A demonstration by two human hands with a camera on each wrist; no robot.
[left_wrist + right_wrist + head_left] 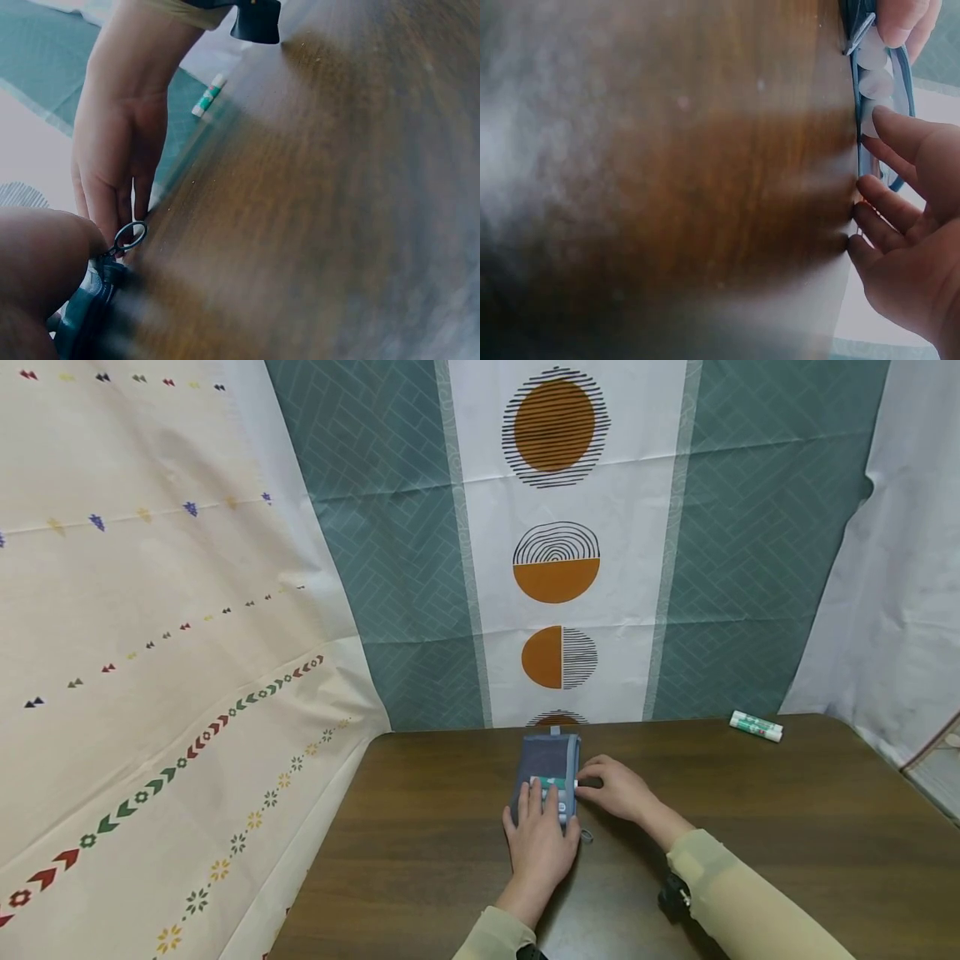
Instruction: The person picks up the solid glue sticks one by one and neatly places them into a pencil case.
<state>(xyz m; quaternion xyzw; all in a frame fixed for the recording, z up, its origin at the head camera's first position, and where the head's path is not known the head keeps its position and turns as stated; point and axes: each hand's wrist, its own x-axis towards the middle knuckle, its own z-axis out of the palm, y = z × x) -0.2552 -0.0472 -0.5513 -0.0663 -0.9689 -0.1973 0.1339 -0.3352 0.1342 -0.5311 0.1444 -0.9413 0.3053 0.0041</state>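
A blue-grey zip pouch (546,752) lies on the brown table, with its open side to the right. Through its clear part several green-and-white tubes (553,783) are visible. My left hand (542,845) rests on the pouch's near part with fingers spread, its thumb at the right edge. At the open side, my right hand (618,789) has thumb and forefinger at the white end of one tube, seemingly pinching it. Round white tube ends (876,84) line the opening in the right wrist view, beside the zip pull. A metal ring (131,235) hangs at the pouch's corner.
Two more green-and-white tubes (756,726) lie side by side at the table's far right edge. Patterned cloth (555,568) hangs behind the table (420,827), and a cream cloth (187,693) drapes along its left side.
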